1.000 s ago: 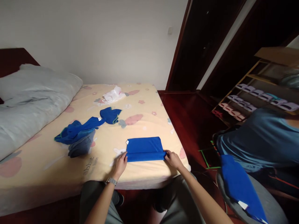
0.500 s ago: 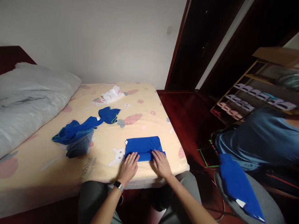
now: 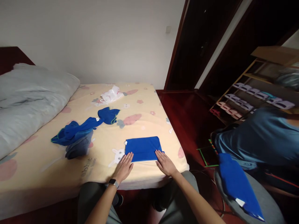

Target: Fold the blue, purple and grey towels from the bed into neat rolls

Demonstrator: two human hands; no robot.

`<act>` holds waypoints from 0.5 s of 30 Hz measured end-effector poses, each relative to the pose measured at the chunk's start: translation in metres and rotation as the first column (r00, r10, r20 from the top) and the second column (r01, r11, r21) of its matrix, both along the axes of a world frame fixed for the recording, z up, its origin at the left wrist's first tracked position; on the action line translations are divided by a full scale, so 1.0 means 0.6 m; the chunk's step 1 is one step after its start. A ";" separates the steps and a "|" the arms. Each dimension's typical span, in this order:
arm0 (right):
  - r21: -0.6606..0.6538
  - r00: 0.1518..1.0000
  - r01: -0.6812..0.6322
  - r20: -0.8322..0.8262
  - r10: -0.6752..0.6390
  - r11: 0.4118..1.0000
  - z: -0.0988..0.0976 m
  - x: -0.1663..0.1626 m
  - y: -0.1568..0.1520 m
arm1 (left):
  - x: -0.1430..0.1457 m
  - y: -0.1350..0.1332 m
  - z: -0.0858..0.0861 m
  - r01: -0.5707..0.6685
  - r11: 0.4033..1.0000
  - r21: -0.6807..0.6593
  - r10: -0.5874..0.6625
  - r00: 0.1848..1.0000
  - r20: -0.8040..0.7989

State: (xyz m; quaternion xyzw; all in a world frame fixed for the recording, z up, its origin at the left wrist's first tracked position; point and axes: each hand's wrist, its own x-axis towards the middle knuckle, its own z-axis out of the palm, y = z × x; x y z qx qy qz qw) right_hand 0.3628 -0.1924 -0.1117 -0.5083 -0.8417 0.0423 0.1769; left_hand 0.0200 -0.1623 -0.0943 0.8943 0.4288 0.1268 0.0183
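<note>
A blue cloth (image 3: 143,148) lies folded into a flat rectangle near the front edge of the bed, with a small white tag at its upper left corner. My left hand (image 3: 124,167) rests flat with its fingers out, the tips touching the cloth's lower left corner. At the lower right corner, my right hand (image 3: 165,163) lies open, fingertips on the cloth's edge. Farther left on the bed are a crumpled blue cloth (image 3: 72,132) with green edging, a grey-blue cloth (image 3: 80,144) against it, and another blue cloth (image 3: 108,115).
A white plastic bag (image 3: 112,94) sits toward the back of the bed (image 3: 102,168). The grey quilt (image 3: 35,102) is heaped at left. On my right, a person in a blue shirt (image 3: 252,137) is beside a grey stool (image 3: 263,189) bearing a blue cloth (image 3: 240,186). Behind stands a shoe rack (image 3: 247,73).
The raised strip along the cloth's near edge now lies flat. Both hands have moved slightly apart and back toward me, out to the cloth's lower corners.
</note>
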 end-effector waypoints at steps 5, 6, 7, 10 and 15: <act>-0.020 0.992 0.036 -0.117 -0.038 0.999 0.000 0.017 0.010 | -0.035 0.024 -0.006 0.075 0.997 -0.034 -0.074 0.996 0.052; -0.017 0.986 0.075 -0.150 -0.077 0.997 -0.001 0.018 0.011 | -0.042 0.027 -0.009 0.066 0.997 -0.029 -0.063 0.995 0.078; -0.017 0.976 0.112 -0.184 -0.113 0.994 -0.001 0.019 0.010 | -0.048 0.029 -0.011 0.041 0.999 -0.023 -0.038 0.993 0.115; -0.051 0.945 0.151 -0.284 -0.160 0.987 0.000 0.028 0.004 | -0.063 0.025 -0.008 -0.059 0.998 -0.039 0.066 0.968 0.240; -0.241 0.894 0.118 -0.397 -0.208 0.963 0.021 0.055 -0.012 | -0.070 0.004 0.016 -0.058 0.979 -0.194 0.113 0.951 0.286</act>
